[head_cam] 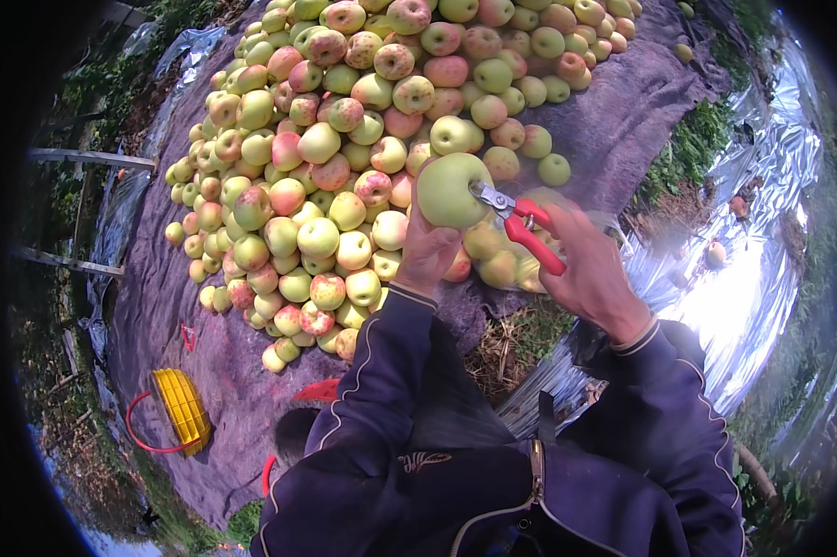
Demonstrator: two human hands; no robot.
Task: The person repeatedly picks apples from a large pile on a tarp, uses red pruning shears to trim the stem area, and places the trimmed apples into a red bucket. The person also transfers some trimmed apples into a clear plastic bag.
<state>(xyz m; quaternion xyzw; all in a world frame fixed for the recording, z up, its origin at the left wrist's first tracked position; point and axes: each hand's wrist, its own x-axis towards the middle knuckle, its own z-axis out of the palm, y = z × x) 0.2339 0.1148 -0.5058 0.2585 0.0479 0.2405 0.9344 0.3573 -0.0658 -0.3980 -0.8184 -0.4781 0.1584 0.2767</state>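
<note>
A large green apple (452, 191) rests in my left hand (426, 252), its stem hollow turned to the right. My right hand (594, 268) is closed around the red handles of small hand snips (523, 226), whose metal blades reach into that hollow. Whether the blades touch a stem is too small to tell. Beyond my hands a big heap of green and pink-red apples (319, 237) lies on a dark purple cloth (599, 115). Below the held apple, more apples show through what looks like a clear plastic bag (500, 259).
A yellow plastic basket (185, 411) with a red handle lies tipped at the lower left. Near it, a small red tool (188, 337) lies on the cloth. Crumpled silver reflective film (725, 292) covers ground on the right. Dry grass (512, 348) shows near my legs.
</note>
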